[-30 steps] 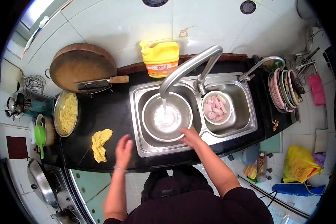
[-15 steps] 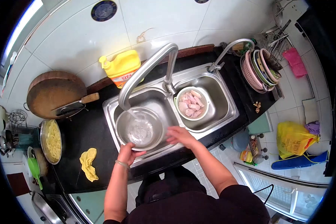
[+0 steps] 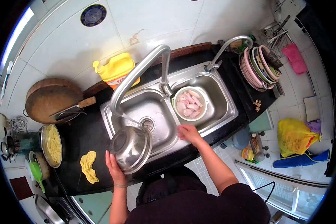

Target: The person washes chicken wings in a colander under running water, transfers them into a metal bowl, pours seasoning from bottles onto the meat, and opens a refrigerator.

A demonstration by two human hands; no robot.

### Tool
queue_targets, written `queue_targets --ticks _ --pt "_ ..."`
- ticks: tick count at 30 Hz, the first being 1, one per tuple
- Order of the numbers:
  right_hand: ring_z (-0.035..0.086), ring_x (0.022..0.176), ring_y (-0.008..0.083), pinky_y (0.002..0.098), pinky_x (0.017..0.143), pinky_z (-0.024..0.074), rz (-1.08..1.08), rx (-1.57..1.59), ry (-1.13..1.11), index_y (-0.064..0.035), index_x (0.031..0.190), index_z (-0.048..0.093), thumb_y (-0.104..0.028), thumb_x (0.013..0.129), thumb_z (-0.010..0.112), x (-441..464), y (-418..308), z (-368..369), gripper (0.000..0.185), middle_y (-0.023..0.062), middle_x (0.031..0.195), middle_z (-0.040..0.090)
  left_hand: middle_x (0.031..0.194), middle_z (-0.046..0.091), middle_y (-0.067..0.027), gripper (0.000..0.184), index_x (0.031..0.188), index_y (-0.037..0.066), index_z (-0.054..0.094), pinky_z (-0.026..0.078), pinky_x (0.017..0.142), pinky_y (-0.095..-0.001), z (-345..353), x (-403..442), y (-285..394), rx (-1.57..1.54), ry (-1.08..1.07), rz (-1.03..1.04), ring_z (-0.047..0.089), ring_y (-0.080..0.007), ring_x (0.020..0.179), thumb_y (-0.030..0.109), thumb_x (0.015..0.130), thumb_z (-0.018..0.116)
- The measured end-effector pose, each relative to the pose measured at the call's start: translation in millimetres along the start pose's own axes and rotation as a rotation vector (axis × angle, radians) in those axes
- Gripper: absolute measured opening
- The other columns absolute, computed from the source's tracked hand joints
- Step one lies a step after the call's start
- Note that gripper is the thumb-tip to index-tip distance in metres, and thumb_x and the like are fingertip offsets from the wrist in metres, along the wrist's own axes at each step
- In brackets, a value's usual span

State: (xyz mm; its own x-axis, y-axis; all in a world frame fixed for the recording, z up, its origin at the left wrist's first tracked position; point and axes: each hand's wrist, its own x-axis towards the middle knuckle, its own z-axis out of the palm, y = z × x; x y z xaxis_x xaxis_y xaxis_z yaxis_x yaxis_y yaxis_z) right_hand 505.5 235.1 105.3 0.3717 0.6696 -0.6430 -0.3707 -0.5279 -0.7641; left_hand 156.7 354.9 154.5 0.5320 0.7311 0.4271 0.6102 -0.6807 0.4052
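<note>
My left hand [image 3: 115, 168] is closed on the side of a stainless steel bowl [image 3: 128, 147], which is tipped on its side over the front left edge of the sink. The bowl's mouth faces down to the right. My right hand [image 3: 188, 134] holds nothing; its fingers are loosely bent and slightly blurred, near the front of the divider between the basins. Water runs from the tall faucet [image 3: 138, 76] onto the bowl's upturned side. A drain [image 3: 148, 124] shows in the left basin [image 3: 134, 106]. In the right basin, a pale colander [image 3: 175, 112] holds raw chicken pieces [image 3: 190, 104].
A yellow jug [image 3: 117, 69] stands behind the sink. Left are a yellow cloth [image 3: 88, 167], a cleaver [image 3: 72, 110] by a round cutting board [image 3: 52, 99], and a pan of yellow food [image 3: 52, 145]. Stacked baskets [image 3: 250, 71] stand beside a second faucet [image 3: 222, 52] at right.
The bowl stood upright under the faucet with water in it; now it is tipped over, nearer the front left. My right hand has moved slightly right, away from the bowl.
</note>
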Motion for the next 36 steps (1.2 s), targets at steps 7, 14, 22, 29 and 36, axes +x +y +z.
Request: queue_targets --ticks 7,14,22,29,36 --pt "0.061 0.071 0.0125 0.0251 0.06 0.0497 -0.276 -0.084 -0.047 -0.002 0.102 0.061 -0.02 0.09 0.05 39.1 -50.8 49.5 0.025 0.0065 0.088 0.062 0.12 0.046 -0.018 0.052 0.126 -0.003 0.03 0.047 0.086 -0.0433 -19.7 6.9 -2.9 -0.932 0.307 -1.274 0.053 -0.0291 0.104 -0.004 0.075 0.042" --pt "0.062 0.075 0.0172 0.0288 0.067 0.0497 -0.39 -0.277 0.071 -0.0036 0.105 0.059 -0.017 0.085 0.054 56.9 -34.6 52.8 0.025 0.0086 0.087 0.063 0.121 0.046 -0.0223 0.046 0.121 -0.009 0.035 0.046 0.092 -0.0503 12.6 -1.6 -97.2 -1.553 0.464 -1.411 0.049 -0.0362 0.11 -0.006 0.075 0.04" --pt "0.049 0.108 0.0297 0.0352 0.091 0.0407 -0.409 -0.571 0.53 0.0008 0.128 0.038 -0.022 0.064 0.077 124.6 -0.2 -97.6 0.079 0.0195 0.117 0.049 0.111 0.052 -0.0178 0.035 0.11 -0.008 0.045 0.046 0.091 -0.0399 5.5 -12.8 -88.0 -1.597 0.403 -1.548 0.052 -0.0299 0.104 -0.002 0.076 0.045" --pt "0.041 0.119 0.0361 0.0395 0.101 0.0328 -0.267 -0.933 0.381 -0.0029 0.135 0.029 -0.042 0.056 0.08 192.3 9.5 -101.7 0.102 0.0231 0.129 0.041 0.102 0.058 -0.0159 0.038 0.11 -0.006 0.048 0.047 0.09 -0.0429 -20.6 -80.5 -46.0 -1.569 0.319 -1.638 0.057 -0.028 0.096 -0.003 0.072 0.049" --pt "0.046 0.111 0.0361 0.0425 0.095 0.0388 -0.183 -0.612 0.528 -0.02 0.123 0.046 -0.03 0.058 0.079 183.4 14.3 -71.5 0.074 0.0233 0.123 0.041 0.116 0.053 -0.0197 0.044 0.116 -0.008 0.045 0.043 0.095 -0.0443 -20.4 -65.8 11.4 -1.52 0.181 -1.72 0.054 -0.032 0.106 -0.004 0.073 0.048"
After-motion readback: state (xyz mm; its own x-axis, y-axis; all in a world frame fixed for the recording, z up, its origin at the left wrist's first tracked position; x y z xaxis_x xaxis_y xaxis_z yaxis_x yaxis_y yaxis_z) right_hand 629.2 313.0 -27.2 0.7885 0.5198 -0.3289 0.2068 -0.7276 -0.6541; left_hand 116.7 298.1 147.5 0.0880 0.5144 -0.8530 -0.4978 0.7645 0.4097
